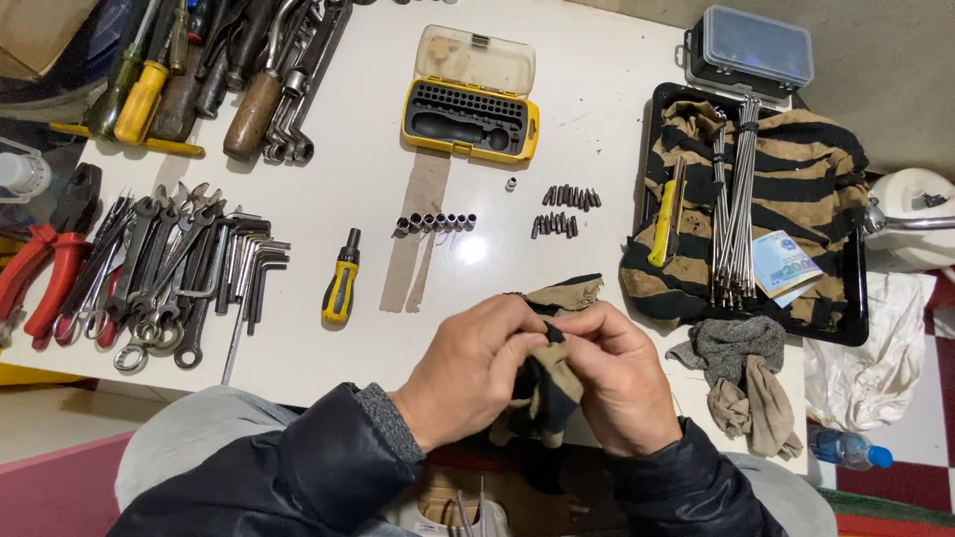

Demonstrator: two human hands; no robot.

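My left hand (pixel 473 366) and my right hand (pixel 622 376) meet at the near edge of the white table (pixel 348 149). Both pinch a striped tan and black rag (pixel 553 380) bunched between the fingers. Whatever small part sits inside the rag is hidden. Just beyond my hands lie a row of small sockets (pixel 436 222) and two rows of screwdriver bits (pixel 563 211). A yellow and black bit driver handle (pixel 341 279) lies to the left of them.
An open yellow bit case (pixel 470 97) stands at the back centre. Wrenches and hex keys (pixel 189 273), red pliers (pixel 45 273) and screwdrivers fill the left. A black tray (pixel 856 293) at right holds striped cloth, metal rods, a yellow knife. Grey rags (pixel 741 373) lie nearby.
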